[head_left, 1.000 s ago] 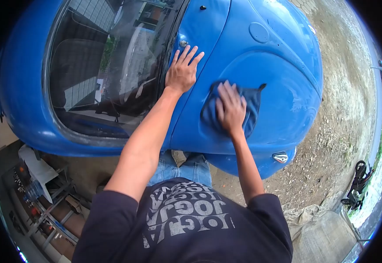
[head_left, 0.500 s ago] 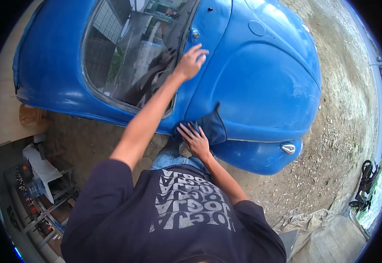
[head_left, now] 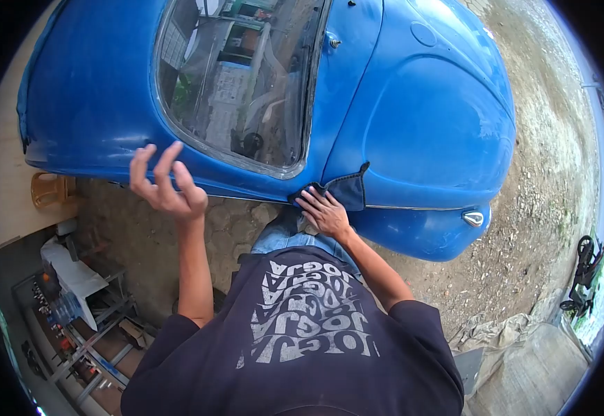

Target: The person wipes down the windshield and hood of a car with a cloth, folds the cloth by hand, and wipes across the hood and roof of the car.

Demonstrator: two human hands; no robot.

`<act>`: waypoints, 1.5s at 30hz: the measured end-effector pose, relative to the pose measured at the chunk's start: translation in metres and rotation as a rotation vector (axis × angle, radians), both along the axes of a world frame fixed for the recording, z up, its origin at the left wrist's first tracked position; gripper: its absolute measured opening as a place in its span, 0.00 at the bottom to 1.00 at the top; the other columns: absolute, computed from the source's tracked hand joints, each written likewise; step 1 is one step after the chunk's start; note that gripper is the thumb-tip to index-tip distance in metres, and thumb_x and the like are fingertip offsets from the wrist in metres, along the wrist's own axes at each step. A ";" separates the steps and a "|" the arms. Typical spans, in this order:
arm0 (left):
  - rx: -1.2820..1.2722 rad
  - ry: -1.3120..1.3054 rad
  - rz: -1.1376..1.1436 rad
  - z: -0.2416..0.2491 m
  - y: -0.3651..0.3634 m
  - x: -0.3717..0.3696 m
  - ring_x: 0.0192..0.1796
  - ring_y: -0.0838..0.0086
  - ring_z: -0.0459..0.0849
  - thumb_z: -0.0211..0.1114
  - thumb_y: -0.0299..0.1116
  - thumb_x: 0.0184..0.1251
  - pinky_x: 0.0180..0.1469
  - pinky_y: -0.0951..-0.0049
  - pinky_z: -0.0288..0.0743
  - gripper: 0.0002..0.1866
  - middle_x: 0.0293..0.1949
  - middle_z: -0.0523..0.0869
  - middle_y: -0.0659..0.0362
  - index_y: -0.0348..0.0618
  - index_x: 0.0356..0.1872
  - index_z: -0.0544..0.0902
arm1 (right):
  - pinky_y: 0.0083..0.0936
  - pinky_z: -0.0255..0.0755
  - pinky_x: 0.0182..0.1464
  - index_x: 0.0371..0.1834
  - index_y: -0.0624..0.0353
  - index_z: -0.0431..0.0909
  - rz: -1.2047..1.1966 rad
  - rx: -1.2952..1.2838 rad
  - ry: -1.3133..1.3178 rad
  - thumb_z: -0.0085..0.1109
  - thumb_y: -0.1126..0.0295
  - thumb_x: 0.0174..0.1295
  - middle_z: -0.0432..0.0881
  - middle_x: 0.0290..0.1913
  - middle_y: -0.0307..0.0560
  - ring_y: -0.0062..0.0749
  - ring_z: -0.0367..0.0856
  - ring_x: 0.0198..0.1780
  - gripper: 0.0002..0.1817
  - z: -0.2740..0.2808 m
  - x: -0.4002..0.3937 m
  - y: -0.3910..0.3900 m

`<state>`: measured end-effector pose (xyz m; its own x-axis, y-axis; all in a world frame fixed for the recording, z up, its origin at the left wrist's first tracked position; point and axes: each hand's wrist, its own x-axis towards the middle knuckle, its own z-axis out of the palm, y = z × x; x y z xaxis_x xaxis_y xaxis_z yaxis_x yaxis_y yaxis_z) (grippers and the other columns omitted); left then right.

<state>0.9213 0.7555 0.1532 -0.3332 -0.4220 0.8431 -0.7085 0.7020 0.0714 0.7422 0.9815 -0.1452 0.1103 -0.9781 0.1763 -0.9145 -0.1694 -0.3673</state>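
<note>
My left hand (head_left: 170,191) is raised beside the lower side of the blue car (head_left: 94,111), fingers apart and loosely bent, nothing in them. In this view its fingertips overlap the car's blue edge, left of the window (head_left: 229,90). My right hand (head_left: 326,211) lies with fingers stretched over a dark cloth (head_left: 349,191), pressing it against the car body below the window's corner. The cloth has a stitched border, and one pointed corner sticks up on the blue panel. Part of it is hidden under the hand.
A rounded fender with a chrome-rimmed lamp (head_left: 473,219) bulges out right of my right hand. A small metal fitting (head_left: 334,43) sticks up beside the window. At lower left stand a metal frame (head_left: 101,340) and a brown stool (head_left: 47,189). Gravelly ground (head_left: 524,229) lies to the right.
My left hand has moved away from the panel beside the window, left and down towards me. My right hand stays on the cloth. The view has shifted slightly.
</note>
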 end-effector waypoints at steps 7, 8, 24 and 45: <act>-0.039 0.041 0.009 -0.008 -0.040 0.013 0.66 0.57 0.76 0.54 0.34 0.70 0.73 0.49 0.67 0.18 0.57 0.81 0.49 0.37 0.48 0.90 | 0.59 0.44 0.84 0.78 0.37 0.74 -0.015 -0.108 -0.259 0.56 0.48 0.74 0.69 0.81 0.42 0.49 0.56 0.86 0.30 0.078 0.069 -0.058; -0.038 0.069 -0.026 -0.010 -0.041 0.013 0.65 0.57 0.76 0.54 0.34 0.69 0.72 0.49 0.67 0.19 0.56 0.82 0.49 0.38 0.48 0.90 | 0.59 0.43 0.84 0.77 0.36 0.75 -0.041 -0.150 -0.242 0.57 0.48 0.74 0.71 0.80 0.38 0.46 0.57 0.85 0.29 0.077 0.075 -0.061; 0.004 0.291 -0.136 -0.021 -0.060 0.054 0.55 0.64 0.75 0.55 0.33 0.59 0.63 0.56 0.65 0.15 0.47 0.81 0.54 0.42 0.37 0.89 | 0.61 0.49 0.82 0.74 0.33 0.78 -0.048 -0.114 -0.228 0.66 0.53 0.63 0.74 0.77 0.29 0.37 0.71 0.77 0.32 0.080 0.075 -0.064; -0.060 0.347 -0.031 -0.023 -0.064 0.040 0.51 0.66 0.75 0.55 0.34 0.62 0.59 0.62 0.65 0.13 0.42 0.82 0.55 0.42 0.34 0.89 | 0.36 0.77 0.60 0.50 0.60 0.79 -0.198 -0.070 -0.889 0.67 0.78 0.61 0.88 0.58 0.46 0.45 0.82 0.55 0.14 0.178 0.070 -0.082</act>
<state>0.9611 0.6912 0.1298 -0.0339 -0.3624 0.9314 -0.6279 0.7328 0.2623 0.8117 0.8992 0.0324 -0.2634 -0.9485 0.1760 -0.3140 -0.0882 -0.9453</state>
